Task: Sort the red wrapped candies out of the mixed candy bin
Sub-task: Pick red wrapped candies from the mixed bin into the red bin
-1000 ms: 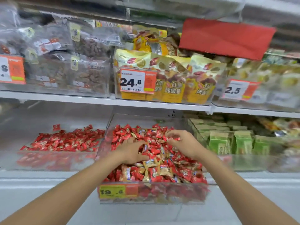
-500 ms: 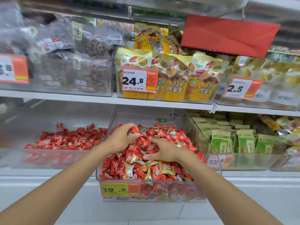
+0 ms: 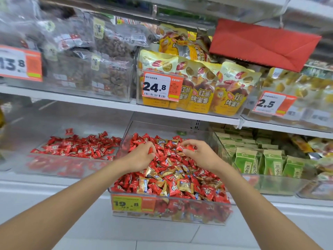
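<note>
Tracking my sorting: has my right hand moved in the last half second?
Yes. The right hand went from the middle of the mixed bin toward its back right, away from the 19.8 price tag.

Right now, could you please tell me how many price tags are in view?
4: 13.8 upper left, 24.8 upper middle, 2.5 upper right, 19.8 on the bin front. Another may hide behind the right arm.

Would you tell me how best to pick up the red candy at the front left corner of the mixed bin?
Probably pinch the red candy across its pillow-shaped middle, from straight above: it lies on top of the pile, and the mixed bin's clear front wall blocks a frontal approach.
</note>
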A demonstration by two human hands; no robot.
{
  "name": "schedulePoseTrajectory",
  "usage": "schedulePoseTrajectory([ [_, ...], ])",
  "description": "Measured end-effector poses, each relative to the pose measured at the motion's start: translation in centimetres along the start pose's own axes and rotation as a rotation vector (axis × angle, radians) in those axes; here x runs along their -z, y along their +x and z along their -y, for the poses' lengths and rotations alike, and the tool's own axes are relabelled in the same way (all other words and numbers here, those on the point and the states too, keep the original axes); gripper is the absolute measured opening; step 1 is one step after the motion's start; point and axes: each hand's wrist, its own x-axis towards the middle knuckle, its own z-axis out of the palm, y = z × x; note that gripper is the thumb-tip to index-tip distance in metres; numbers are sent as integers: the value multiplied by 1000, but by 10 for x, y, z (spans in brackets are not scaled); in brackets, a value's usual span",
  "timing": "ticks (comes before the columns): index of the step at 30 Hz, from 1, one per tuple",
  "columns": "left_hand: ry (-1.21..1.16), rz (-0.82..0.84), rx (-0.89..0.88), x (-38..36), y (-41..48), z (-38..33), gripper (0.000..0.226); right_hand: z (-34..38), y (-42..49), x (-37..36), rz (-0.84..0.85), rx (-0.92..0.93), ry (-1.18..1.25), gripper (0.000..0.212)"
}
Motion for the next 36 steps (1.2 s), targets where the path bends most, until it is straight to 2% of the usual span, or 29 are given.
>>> schedulePoseTrajectory([
  [4,182,54,-27,-18,10,1,51,1,-10,4,9,-35,-43,19],
  [6,387,74,-34,-27,14,-2,61,0,-12,4,6,-45,-41,17],
  [8,500,101,-52,-33,19,-5,52,-3,-13,5,4,-69,-39,14],
  [11,230,33,-118,-29,24,-5,18,-7,-16,9,-10,-61,-28,13],
  [13,85,-50,-133,-18,25,-5,7,-11,-16,12,-23,-80,11,15],
  [18,-193,-74,-34,12,19,-10,25,-11,-16,14,3,-70,-15,22],
  [20,-221,-39,30,18,17,-10,34,-9,-17,14,3,-57,-20,20],
  [23,-145,2,80,10,14,-4,26,-7,-16,13,-14,-50,13,15],
  [25,-26,22,40,-2,10,-2,19,-6,-15,13,-29,-29,4,15],
  [28,391,109,73,-20,10,2,45,-3,-16,12,-16,-24,-8,15],
  [30,571,127,70,-25,10,-1,48,-3,-16,12,-11,-29,-28,16],
  [33,413,99,-9,-20,16,0,25,-4,-18,12,-9,-42,-21,14],
  [36,220,61,-109,-9,17,1,20,-5,-21,14,2,-48,-43,15],
])
